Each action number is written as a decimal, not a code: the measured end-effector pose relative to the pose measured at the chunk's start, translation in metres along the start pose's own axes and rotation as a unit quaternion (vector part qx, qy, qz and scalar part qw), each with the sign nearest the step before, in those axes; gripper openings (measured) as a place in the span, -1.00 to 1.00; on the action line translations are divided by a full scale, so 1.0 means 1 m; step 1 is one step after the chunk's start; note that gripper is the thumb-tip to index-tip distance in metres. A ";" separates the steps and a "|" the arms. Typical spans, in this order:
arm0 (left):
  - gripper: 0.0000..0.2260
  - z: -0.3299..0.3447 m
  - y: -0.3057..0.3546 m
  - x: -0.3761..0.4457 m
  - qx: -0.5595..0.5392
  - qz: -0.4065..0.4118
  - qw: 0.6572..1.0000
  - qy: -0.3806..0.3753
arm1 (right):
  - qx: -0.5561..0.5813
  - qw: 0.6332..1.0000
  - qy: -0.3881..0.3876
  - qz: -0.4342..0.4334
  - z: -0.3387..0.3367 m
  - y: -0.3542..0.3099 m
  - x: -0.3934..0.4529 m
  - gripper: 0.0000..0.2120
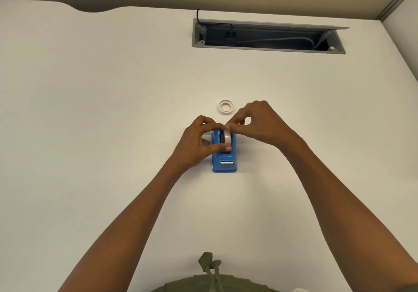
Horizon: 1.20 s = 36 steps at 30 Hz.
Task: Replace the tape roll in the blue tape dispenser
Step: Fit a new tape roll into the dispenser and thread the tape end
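Observation:
The blue tape dispenser stands on the white desk, its metal cutter facing me. A clear tape roll on a black hub sits upright in the dispenser's cradle. My left hand grips the roll from the left, thumb on its near edge. My right hand reaches in from the right, its fingertips pinching at the top of the roll. A second ring of tape or bare core, whitish, lies flat on the desk just behind the dispenser, apart from both hands.
An open grey cable hatch with wires inside is set into the desk at the back. A partition wall rises along the far edge and at the right. My olive-green clothing shows at the bottom.

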<state>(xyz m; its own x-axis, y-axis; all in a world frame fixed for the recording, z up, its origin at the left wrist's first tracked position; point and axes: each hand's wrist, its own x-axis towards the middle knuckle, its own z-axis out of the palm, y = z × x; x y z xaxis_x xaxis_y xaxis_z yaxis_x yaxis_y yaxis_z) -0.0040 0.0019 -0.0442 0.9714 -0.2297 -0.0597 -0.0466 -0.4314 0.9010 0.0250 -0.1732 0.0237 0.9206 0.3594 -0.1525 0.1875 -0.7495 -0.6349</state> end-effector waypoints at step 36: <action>-0.57 -0.001 0.004 -0.001 0.007 -0.011 1.000 -0.001 | 0.105 0.991 0.089 0.001 0.017 0.009 -0.018 -0.87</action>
<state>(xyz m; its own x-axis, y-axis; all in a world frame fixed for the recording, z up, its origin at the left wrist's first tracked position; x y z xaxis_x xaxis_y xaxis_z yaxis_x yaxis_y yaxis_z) -0.0048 0.0012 -0.0400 0.9719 -0.2216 -0.0794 -0.0291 -0.4478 0.8936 0.0047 -0.1766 0.0079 0.9701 0.2410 -0.0293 0.1282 -0.6112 -0.7810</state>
